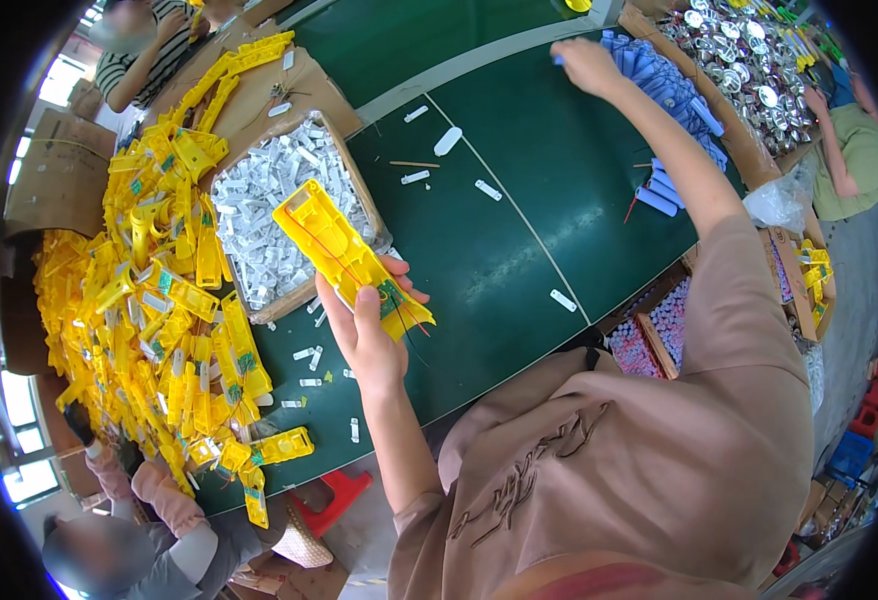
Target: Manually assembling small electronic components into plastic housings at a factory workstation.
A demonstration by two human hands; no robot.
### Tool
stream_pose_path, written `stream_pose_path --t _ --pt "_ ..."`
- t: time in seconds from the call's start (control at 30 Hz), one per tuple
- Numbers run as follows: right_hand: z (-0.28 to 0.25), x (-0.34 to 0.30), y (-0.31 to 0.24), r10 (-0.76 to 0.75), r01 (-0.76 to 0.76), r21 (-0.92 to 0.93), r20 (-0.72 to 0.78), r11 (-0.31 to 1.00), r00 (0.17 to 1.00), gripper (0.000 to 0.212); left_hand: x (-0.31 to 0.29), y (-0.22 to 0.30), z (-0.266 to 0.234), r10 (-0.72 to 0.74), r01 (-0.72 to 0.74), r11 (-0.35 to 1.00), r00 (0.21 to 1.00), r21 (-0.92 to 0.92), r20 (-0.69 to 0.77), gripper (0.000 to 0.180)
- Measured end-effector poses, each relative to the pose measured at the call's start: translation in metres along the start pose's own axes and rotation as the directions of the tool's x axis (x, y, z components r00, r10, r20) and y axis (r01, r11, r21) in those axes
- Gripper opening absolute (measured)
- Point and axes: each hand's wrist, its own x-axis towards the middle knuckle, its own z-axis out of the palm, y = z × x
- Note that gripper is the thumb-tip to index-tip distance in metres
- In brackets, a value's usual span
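My left hand (364, 340) grips a yellow plastic housing (331, 232), its hollow inside facing up. A small green circuit board (391, 294) and thin red and dark wires lie in the housing's lower end. Stretched out to the far side of the table, my right hand (589, 68) is closed on a blue cylindrical battery (558, 61), of which only a small end shows. Just right of that hand lies a heap of blue cylindrical batteries (659, 85) with thin wires among them.
A cardboard box (287, 304) full of small white parts stands left of the housing. Yellow housings (164, 310) pile up farther left. Loose white pieces (448, 141) dot the green table (489, 270). Shiny round metal parts (749, 60) fill a container at far right. Other people work around the table.
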Motion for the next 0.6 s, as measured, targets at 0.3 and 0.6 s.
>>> stream_pose_path --t 0.3,0.6 --pt "-0.062 -0.078 -0.124 -0.504 0.536 0.397 -0.193 0.745 0.842 0.025 -0.01 0.004 -0.003 -0.001 0.001 1.0 1.0 -0.018 -0.003 0.043" --pt "-0.047 -0.057 -0.128 -0.463 0.433 0.348 0.003 0.832 0.887 0.023 -0.031 0.014 -0.003 -0.046 0.044 0.998 0.997 -0.036 -0.055 0.037"
